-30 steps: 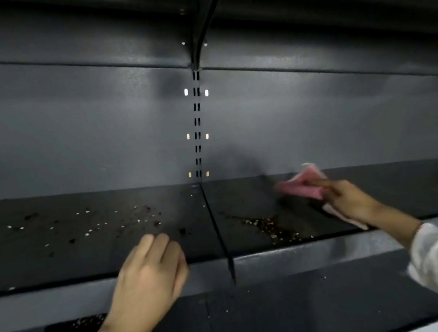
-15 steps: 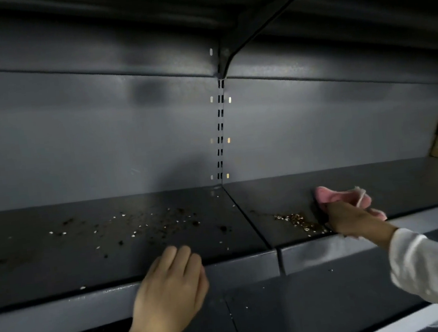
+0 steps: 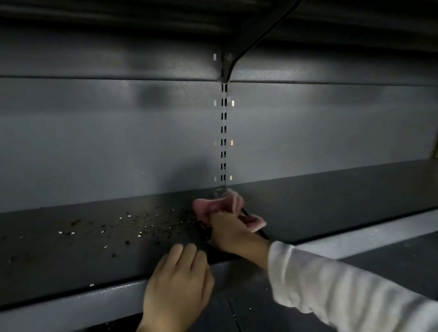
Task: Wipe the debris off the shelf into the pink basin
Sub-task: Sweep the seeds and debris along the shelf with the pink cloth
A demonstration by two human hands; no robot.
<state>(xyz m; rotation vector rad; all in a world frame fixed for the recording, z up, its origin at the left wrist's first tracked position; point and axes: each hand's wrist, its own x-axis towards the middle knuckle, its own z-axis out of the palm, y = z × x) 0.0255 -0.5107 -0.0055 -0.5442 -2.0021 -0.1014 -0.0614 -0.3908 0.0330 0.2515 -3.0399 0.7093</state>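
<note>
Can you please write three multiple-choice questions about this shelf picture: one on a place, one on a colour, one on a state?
1. Where does the debris lie?
A. left of the cloth
B. on the boxes
C. on the sleeve

2. What colour is the cloth?
A. green
B. pink
C. blue

3. What is the right hand doing?
A. hanging empty
B. pointing upward
C. gripping the cloth

Answers: 1 A, specks scatter over the shelf left of the cloth; 2 B, the fabric is pink; 3 C, the fingers close on it.
</note>
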